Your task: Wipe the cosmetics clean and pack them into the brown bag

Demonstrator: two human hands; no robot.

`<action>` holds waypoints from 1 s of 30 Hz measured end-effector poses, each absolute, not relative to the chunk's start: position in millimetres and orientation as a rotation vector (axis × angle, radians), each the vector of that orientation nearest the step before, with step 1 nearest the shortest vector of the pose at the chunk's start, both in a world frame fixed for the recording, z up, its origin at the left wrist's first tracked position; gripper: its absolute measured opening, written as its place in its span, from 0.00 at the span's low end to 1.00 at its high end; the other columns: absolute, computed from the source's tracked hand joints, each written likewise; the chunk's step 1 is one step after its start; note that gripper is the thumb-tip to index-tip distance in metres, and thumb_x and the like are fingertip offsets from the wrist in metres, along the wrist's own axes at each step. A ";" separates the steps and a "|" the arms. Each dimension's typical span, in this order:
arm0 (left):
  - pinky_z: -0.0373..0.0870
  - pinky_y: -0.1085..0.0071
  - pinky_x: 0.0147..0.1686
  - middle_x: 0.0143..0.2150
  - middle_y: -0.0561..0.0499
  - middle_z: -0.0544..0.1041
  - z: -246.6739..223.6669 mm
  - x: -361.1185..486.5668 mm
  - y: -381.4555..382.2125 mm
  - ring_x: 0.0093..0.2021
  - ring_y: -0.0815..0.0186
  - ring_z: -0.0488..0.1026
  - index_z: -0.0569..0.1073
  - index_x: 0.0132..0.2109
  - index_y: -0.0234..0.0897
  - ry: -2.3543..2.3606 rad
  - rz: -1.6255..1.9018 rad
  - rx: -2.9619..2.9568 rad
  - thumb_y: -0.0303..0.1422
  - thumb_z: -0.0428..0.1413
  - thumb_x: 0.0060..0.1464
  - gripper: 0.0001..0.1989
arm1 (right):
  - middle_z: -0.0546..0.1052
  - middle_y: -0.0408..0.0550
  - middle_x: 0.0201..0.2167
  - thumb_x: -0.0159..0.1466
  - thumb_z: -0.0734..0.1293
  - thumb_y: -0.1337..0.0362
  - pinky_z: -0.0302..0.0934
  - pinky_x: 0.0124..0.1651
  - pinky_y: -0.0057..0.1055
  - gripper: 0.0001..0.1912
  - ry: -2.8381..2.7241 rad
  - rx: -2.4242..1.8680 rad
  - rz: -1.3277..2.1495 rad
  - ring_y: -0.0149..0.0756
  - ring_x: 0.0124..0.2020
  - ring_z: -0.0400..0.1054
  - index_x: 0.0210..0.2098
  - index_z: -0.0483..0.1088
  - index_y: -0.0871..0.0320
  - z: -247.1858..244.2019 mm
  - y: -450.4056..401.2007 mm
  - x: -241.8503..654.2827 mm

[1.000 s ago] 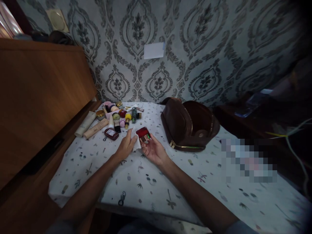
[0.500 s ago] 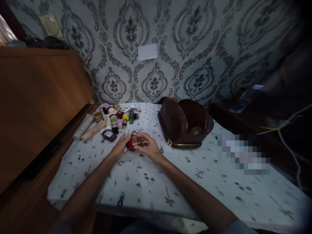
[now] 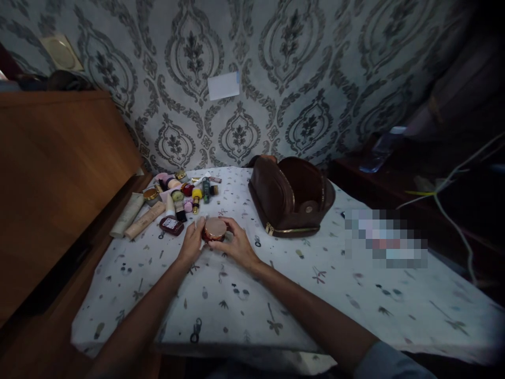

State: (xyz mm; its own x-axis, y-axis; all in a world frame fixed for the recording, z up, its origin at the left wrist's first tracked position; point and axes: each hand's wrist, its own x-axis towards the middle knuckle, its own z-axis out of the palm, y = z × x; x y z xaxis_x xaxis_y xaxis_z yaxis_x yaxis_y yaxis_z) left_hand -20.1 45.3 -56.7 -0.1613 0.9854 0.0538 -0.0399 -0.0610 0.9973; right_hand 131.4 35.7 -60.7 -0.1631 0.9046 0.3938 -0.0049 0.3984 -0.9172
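In the head view, the jar (image 3: 215, 229) with a shiny rose-gold lid is between the two hands, in front of the cosmetics and well apart from the brown bag (image 3: 272, 202). The fingers of the left hand (image 3: 191, 241) grasp its left side, though the hand's back hides most of them. The fingers of the right hand (image 3: 239, 246) curl around its right side, thumb near the front edge. The hands cover much of the jar's reddish body, and its underside is hidden, so whether it touches the printed sheet (image 3: 221, 310) cannot be told.

Just left of the left hand lies the dark red bottle (image 3: 171, 226), its pale label too small to read. The beige tube (image 3: 145, 220) and the greyish tube (image 3: 128, 215) lie farther left; behind, small cosmetics (image 3: 187, 193) overlap and partly hide one another. The bag gapes open, its interior too dark to make out. Right of it, a pixelated patch (image 3: 386, 238) masks something on the sheet. Beyond, a clear bottle (image 3: 381, 151) stands tilted in blur and shadow. The forearms are cut off by the lower part of the frame.
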 end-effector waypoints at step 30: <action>0.70 0.53 0.54 0.50 0.40 0.77 -58.3 -17.1 33.4 0.52 0.52 0.74 0.71 0.50 0.36 1.486 1.060 2.116 0.49 0.46 0.60 0.23 | 0.73 0.50 0.44 0.48 0.76 0.59 0.62 0.52 0.39 0.28 -2.018 -1.032 0.589 0.44 0.46 0.66 0.46 0.65 0.58 -75.5 36.7 134.8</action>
